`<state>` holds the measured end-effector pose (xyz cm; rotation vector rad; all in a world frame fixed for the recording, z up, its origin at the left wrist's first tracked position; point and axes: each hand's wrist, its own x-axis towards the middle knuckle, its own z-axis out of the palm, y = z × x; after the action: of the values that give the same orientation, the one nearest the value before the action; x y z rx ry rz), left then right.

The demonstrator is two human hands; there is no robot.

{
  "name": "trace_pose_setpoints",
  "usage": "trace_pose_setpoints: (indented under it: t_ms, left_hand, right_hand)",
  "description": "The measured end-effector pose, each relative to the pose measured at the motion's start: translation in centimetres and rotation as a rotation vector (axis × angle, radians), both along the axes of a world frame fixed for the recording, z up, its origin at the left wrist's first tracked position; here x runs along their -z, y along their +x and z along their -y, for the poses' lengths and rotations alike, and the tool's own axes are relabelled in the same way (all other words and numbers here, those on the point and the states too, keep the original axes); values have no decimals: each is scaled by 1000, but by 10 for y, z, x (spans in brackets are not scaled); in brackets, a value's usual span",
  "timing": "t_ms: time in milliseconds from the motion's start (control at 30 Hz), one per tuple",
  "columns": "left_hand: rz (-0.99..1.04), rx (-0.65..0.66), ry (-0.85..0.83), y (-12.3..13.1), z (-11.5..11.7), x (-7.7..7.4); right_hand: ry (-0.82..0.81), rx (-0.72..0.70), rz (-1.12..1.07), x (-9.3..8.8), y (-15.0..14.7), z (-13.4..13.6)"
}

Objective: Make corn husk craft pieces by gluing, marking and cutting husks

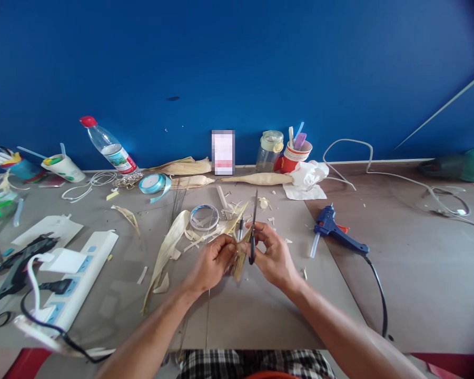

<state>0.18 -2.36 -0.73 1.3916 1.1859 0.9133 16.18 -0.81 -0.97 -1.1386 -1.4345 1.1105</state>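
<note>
My left hand (210, 262) is closed, pinching a small piece of dried corn husk (240, 264) near the middle of the table. Beside it, my right hand (275, 257) grips black-handled scissors (254, 223), blades pointing away from me. The fingertips of both hands nearly meet at the husk, so part of it is hidden. Just beyond them lie a pen (240, 229), pale husk scraps and a roll of tape (204, 217). A long husk strip (169, 247) is left of my left hand.
Right of my hands rests a blue glue gun (335, 229) with its cord. A white power strip (82, 284) with plugs lies at the left. Along the blue wall stand a tilted water bottle (112, 150), a glass jar (269, 152) and red paper cups (296, 156).
</note>
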Motion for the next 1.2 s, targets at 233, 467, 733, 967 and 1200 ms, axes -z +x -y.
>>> trace_pose_setpoints:
  t_ms: [233, 467, 733, 967, 1200]
  left_hand:
    - [69, 96, -78, -6, -4, -3]
    - [-35, 19, -64, -7, -6, 0]
    - [-167, -242, -92, -14, -11, 2]
    - [-120, -334, -23, -18, -14, 6]
    - [17, -369, -1, -20, -16, 8]
  right_hand:
    - [-63, -29, -29, -2, 1, -2]
    - [-33, 13, 12, -7, 10, -4]
    - [-120, -500, 8, -32, 41, -5]
    - [-237, -652, 361, -37, 30, -4]
    - [-408, -715, 385, -33, 35, -12]
